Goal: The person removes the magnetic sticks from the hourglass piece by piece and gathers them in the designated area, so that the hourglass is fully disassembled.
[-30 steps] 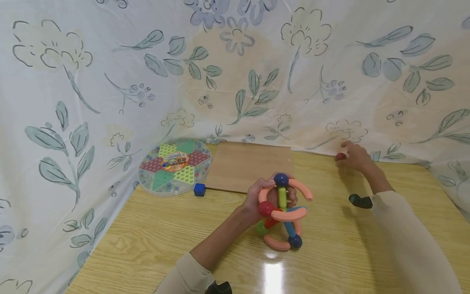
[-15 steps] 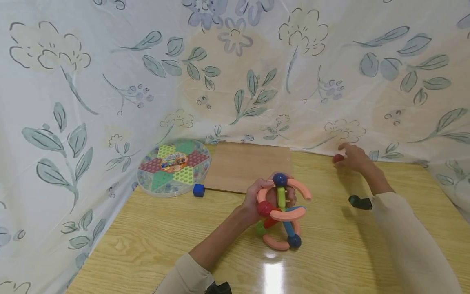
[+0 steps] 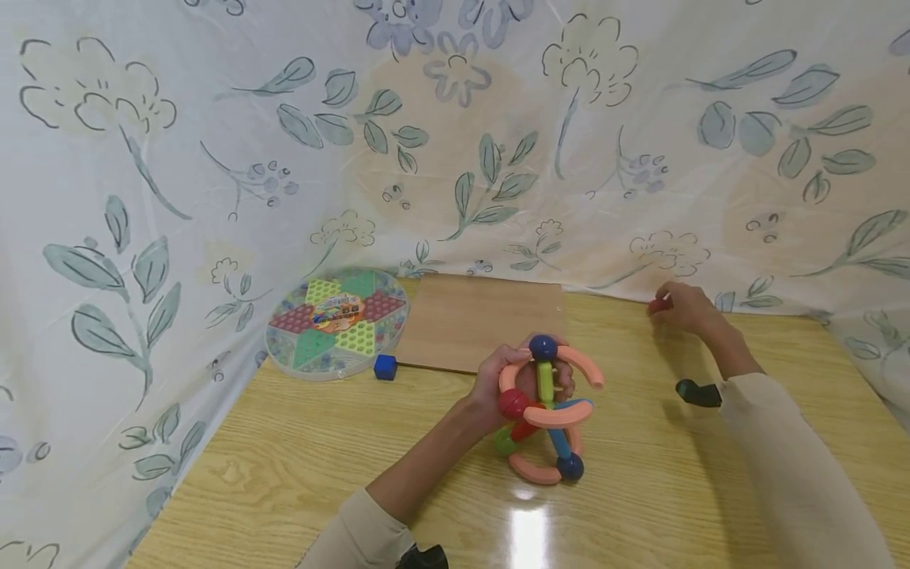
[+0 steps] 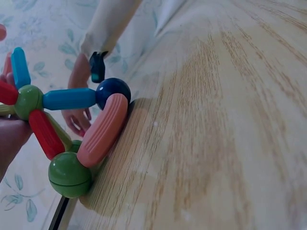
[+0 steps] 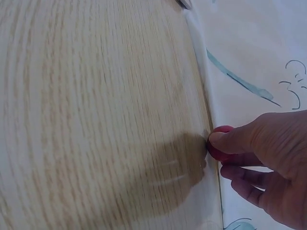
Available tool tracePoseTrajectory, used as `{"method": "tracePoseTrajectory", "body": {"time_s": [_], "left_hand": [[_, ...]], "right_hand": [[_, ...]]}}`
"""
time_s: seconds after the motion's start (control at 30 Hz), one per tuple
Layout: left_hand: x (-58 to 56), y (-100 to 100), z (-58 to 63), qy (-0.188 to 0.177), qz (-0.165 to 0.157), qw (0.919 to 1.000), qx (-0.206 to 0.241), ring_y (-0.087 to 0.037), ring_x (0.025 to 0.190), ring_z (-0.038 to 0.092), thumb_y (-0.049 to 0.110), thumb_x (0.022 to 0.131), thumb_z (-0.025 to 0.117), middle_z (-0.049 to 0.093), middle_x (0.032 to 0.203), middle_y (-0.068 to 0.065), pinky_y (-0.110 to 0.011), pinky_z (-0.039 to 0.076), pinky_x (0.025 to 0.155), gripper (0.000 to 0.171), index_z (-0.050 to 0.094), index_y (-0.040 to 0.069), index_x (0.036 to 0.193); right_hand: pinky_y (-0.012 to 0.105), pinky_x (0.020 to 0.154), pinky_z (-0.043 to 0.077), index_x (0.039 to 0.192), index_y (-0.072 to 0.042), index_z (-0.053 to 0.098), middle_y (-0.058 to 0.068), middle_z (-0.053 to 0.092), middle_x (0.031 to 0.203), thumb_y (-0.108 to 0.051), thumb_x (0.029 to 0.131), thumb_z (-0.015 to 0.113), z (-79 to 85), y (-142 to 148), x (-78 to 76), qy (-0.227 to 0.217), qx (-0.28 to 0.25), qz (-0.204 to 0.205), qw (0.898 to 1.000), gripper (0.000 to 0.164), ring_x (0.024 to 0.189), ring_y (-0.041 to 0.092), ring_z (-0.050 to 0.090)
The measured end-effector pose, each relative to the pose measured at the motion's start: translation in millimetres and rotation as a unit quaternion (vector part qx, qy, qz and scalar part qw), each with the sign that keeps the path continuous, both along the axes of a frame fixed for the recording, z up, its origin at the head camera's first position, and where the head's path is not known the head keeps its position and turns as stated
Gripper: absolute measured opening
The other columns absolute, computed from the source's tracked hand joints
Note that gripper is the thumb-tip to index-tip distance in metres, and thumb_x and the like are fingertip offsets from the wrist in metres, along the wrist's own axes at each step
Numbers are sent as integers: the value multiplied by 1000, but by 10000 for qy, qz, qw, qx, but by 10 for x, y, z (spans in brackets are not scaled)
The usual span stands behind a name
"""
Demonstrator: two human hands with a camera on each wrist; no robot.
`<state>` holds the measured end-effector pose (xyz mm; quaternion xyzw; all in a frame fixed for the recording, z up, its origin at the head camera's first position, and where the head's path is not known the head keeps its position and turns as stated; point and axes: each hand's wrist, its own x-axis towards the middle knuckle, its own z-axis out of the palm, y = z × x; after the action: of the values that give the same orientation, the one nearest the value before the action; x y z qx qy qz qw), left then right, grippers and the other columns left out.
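Note:
In the head view my left hand (image 3: 489, 389) grips a magnetic ball-and-stick structure at the middle of the table. Curved pink sticks (image 3: 558, 416) join its dark blue ball (image 3: 543, 348), red ball (image 3: 513, 404) and others. Its base shows closer in the left wrist view, where a green ball (image 4: 70, 175) and a pink curved stick (image 4: 104, 130) are down at the tabletop. At the table's back edge, my right hand (image 3: 688, 308) pinches a separate red ball (image 5: 218, 152) between thumb and fingers. The thumb covers part of that ball.
A round Chinese checkers board (image 3: 313, 348) lies at the back left, with a small blue cube (image 3: 385, 367) beside it. Behind the structure lies a flat brown board (image 3: 483, 316). Floral cloth (image 3: 455, 158) hangs along the back and left of the table.
The raised fingers of my right hand have come down and closed on the separate red ball. My left hand and the structure stay in place.

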<state>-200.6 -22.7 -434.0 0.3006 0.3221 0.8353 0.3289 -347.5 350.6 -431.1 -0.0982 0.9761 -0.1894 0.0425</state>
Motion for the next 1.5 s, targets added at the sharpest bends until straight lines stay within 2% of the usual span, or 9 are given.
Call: {"method": "tracePoseTrajectory", "body": {"time_s": [0.37,0.63,0.83,1.07,1.17,1.3,1.5], "left_hand": [[32,12,30,73,208,9995,-216,-15,92,64,25,94,30,71,96,3,-27,53,95,38,52,18,125],[30,23,23,83,247,9994,-234,-15,92,65,24,94,31,71,96,3,-27,54,96,38,53,18,125],[26,15,28,139,225,9993,-253,-14,93,65,24,95,30,71,96,3,-27,53,96,39,52,19,126],[34,11,27,150,248,9992,-257,-15,92,64,24,94,29,70,95,2,-28,52,97,39,51,19,126],[38,8,25,121,231,9993,-256,-15,92,64,24,94,29,69,95,2,-28,53,96,39,51,19,127],[35,3,19,98,205,9995,-216,-16,92,64,24,94,29,70,95,2,-28,52,96,40,51,19,127],[22,-5,13,28,153,9997,-192,-16,94,62,26,95,30,70,97,3,-29,51,96,39,50,19,128]], "right_hand": [[68,100,47,126,22,58,41,65,118,4,95,62,31,-19,9,53,87,96,9999,36,108,53,62],[69,103,45,129,21,55,40,64,119,5,93,63,12,-3,-1,-4,197,190,9996,40,111,53,60],[71,108,40,133,20,52,42,61,125,7,92,63,-8,-5,-5,71,172,268,9995,44,119,57,56],[72,110,38,137,17,51,43,56,131,2,93,67,9,-30,9,159,299,216,9992,48,125,60,51],[75,108,39,139,15,49,44,52,135,0,95,67,45,-42,34,103,346,157,9992,50,127,63,47],[79,97,42,142,12,44,47,46,137,-5,95,68,137,-67,89,95,453,78,9989,56,122,70,42],[77,85,44,144,10,40,50,41,131,-14,96,72,348,-147,220,288,698,60,9971,62,113,72,42]]}}
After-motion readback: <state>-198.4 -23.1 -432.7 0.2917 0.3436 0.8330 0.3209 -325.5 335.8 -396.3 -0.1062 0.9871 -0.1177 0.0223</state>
